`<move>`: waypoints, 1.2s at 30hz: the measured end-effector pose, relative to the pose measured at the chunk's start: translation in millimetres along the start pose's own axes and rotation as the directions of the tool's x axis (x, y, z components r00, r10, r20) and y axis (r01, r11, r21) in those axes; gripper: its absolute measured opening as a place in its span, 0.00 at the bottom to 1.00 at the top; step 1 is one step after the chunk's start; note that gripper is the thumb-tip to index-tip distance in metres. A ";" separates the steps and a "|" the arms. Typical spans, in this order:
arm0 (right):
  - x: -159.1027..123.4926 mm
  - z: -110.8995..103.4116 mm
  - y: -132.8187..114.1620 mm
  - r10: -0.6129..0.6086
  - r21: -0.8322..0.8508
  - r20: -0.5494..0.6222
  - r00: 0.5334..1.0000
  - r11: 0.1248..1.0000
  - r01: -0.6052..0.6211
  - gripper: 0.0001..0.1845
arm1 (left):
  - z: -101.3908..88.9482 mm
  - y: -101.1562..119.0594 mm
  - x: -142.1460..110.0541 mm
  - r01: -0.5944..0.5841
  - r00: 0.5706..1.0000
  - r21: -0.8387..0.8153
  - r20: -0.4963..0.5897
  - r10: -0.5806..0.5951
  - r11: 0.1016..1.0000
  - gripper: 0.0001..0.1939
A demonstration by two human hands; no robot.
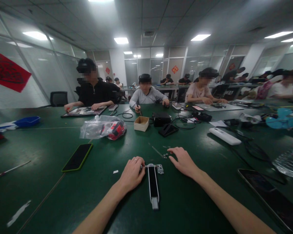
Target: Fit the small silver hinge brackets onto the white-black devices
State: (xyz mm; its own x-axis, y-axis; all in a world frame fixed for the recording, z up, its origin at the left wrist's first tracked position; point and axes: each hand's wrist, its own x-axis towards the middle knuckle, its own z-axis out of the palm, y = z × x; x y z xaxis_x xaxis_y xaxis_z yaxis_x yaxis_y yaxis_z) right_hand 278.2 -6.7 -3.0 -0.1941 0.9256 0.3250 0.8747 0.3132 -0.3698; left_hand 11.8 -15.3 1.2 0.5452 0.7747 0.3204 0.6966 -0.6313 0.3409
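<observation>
My left hand (133, 174) is closed around the left end of a metal crosspiece on a narrow white-edged device with a black face (153, 183). The device lies lengthwise on the green table, a pale plug-like end toward me. A metal bracket with holes (160, 169) sticks out on its right side; the matching left end is mostly hidden by my fingers. My right hand (183, 161) is open, thumb and forefinger apart, beside a few tiny metal pieces (165, 156). A thin clear strip (157, 151) lies by them.
A green-edged phone (78, 157) and a plastic bag with red and black contents (104, 127) lie left. Ahead stand a small open box (141, 123) and a black box (161, 119). A white power bank (224, 136), cables and another phone (271, 198) are right. Co-workers sit opposite.
</observation>
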 end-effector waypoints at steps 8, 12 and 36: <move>1.5 4.6 -2.3 0.015 -0.106 0.038 0.999 0.994 -0.011 0.15 | -2.8 3.9 0.4 0.011 1.000 0.029 0.006 -0.011 1.000 0.05; 1.5 0.1 -6.9 0.017 -0.094 0.042 0.999 0.995 -0.013 0.11 | -4.5 6.2 0.4 0.037 0.999 0.024 0.010 -0.037 0.999 0.05; 4.2 -1.8 -20.0 -0.131 -0.118 0.118 0.984 0.982 0.145 0.13 | -5.1 8.6 -1.0 0.080 0.997 0.028 0.007 -0.080 0.996 0.05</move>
State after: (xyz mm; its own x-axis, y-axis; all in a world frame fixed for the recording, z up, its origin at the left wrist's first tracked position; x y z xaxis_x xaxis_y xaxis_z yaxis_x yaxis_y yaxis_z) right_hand 260.7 -9.5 7.3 -0.3578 0.8954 0.2651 0.8839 0.4163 -0.2131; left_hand 14.8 -21.7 8.3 0.4909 0.8231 0.2855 0.7508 -0.5659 0.3408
